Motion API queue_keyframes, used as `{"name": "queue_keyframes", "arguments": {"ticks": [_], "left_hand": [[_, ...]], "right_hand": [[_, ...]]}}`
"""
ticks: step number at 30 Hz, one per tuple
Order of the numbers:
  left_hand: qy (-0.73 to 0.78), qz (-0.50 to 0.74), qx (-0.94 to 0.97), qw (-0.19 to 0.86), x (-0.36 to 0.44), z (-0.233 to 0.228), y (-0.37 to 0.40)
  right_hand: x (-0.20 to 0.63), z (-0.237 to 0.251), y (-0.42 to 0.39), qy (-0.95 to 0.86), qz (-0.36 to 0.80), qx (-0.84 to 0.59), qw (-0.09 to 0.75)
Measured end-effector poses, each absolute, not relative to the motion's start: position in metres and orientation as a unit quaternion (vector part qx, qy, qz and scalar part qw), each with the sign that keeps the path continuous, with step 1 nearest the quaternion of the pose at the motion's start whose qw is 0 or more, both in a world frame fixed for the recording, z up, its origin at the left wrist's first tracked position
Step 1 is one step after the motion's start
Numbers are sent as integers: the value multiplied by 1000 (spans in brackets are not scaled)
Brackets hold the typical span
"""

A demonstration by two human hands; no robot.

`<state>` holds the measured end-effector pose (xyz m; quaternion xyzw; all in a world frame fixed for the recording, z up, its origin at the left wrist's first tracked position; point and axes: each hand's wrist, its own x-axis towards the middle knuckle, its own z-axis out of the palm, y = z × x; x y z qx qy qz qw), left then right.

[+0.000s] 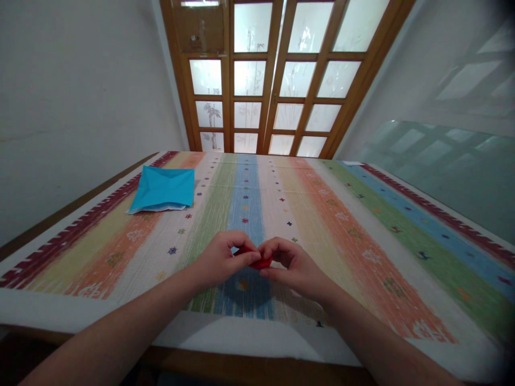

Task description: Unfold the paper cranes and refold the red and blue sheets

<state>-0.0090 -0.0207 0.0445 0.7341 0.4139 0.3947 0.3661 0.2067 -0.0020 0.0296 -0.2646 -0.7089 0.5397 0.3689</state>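
Observation:
A small red folded paper piece (256, 262) is pinched between both of my hands, a little above the striped tablecloth (346, 225). My left hand (221, 260) grips its left side with curled fingers. Its right side is held by my right hand (292, 265), thumb and fingers closed on it. Most of the red piece is hidden by my fingers. Both hands meet near the table's front middle.
A stack of blue paper sheets (164, 188) lies at the far left of the table. A wooden-framed frosted glass door (273, 75) stands behind the table. A glass panel (442, 166) leans along the right wall.

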Motion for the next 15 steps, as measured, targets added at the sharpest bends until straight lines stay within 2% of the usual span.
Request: {"name": "queue_keyframes", "arguments": {"ticks": [11,15], "left_hand": [[412,448,676,416,-10,42,-17],[365,480,723,336,-12,44,-20]], "right_hand": [[210,24,1,-708,515,-270,401],[213,26,1,-732,472,-264,415]]}}
